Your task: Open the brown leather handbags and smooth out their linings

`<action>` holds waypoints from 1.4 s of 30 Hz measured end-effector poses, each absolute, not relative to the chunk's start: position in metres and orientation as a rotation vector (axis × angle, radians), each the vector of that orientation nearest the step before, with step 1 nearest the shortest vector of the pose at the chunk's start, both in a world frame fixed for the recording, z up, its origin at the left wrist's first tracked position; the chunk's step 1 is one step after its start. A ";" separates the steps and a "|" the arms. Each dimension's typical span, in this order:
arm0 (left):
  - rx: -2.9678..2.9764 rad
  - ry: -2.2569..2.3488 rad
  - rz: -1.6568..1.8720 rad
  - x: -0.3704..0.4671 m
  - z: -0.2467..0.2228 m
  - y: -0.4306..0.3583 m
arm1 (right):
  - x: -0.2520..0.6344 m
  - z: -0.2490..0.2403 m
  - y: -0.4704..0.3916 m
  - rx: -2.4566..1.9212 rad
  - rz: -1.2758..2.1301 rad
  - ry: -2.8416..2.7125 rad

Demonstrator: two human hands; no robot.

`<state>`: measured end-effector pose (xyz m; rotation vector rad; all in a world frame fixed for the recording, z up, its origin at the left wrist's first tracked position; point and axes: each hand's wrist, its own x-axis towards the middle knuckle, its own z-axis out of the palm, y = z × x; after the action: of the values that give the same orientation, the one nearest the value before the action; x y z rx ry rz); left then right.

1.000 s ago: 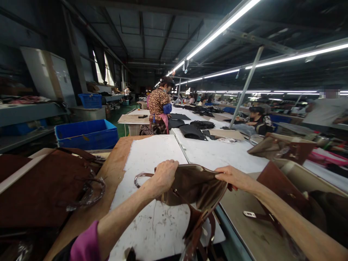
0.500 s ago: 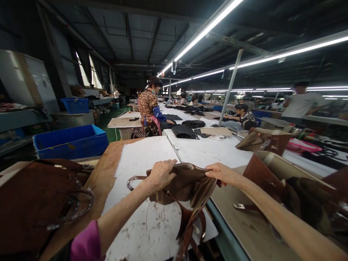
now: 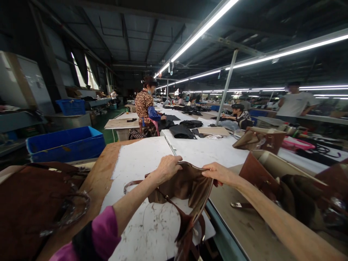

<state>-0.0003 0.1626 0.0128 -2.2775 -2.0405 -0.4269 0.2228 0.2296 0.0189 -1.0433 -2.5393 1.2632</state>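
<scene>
A brown bag point(image 3: 179, 186) with its lining showing is held up by its rim over the white-covered table point(image 3: 144, 156). My left hand point(image 3: 169, 168) pinches the top edge at the bag's far left. At the right end of the same edge, my right hand point(image 3: 217, 173) grips the rim between thumb and fingers. Brown straps hang from the bag's lower part toward the table's near edge, and a loop handle sticks out on its left side beneath my left forearm.
More brown bags lie at the left point(image 3: 29, 203) and at the right point(image 3: 261, 177). A blue bin point(image 3: 67, 145) stands beyond the left bag. Ahead, a person in a patterned top point(image 3: 144, 107) works near black pieces point(image 3: 182, 131).
My left hand has shifted slightly right and up along the bag's rim, with more of the purple sleeve showing. My right hand keeps its hold. The whole view has shifted slightly.
</scene>
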 end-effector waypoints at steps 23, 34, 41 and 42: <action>-2.060 -2.226 -0.315 -0.004 0.020 0.137 | 0.168 0.038 0.196 -1.368 -0.088 -2.747; -2.153 -1.915 -0.492 -0.005 0.023 0.132 | 0.150 0.041 0.192 -1.342 -0.083 -2.763; -2.175 -1.954 -0.487 -0.012 0.016 0.146 | 0.152 0.039 0.190 -1.337 -0.041 -2.762; -2.169 -1.971 -0.501 -0.013 0.016 0.147 | 0.152 0.040 0.190 -1.328 -0.029 -2.760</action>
<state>-0.0126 0.1472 0.0159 -2.1690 -1.9708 -0.5014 0.1516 0.1900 0.0395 -1.3280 -2.7602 -0.0293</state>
